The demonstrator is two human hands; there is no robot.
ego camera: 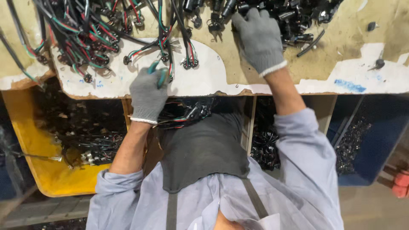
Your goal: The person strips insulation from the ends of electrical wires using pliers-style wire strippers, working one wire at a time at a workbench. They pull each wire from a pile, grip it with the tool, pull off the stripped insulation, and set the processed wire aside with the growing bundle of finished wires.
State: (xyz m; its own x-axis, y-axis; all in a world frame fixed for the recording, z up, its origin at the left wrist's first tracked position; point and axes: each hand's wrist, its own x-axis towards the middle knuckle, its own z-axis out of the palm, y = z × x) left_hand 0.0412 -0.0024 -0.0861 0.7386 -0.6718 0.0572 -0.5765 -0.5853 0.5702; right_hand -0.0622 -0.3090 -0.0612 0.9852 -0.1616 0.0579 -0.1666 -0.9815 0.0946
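The left hand (pixel 147 96) is clenched around a green-handled tool (pixel 158 73) at the near edge of the worktop (pixel 213 72), just beside the bundle of wired connectors (pixel 85 38). The right hand (pixel 259 38) rests spread over the pile of black parts (pixel 294 17) (whether its fingers grip one, I cannot tell). A good pick here probably means pinching a single part clear of its neighbours while the tool hand holds steady.
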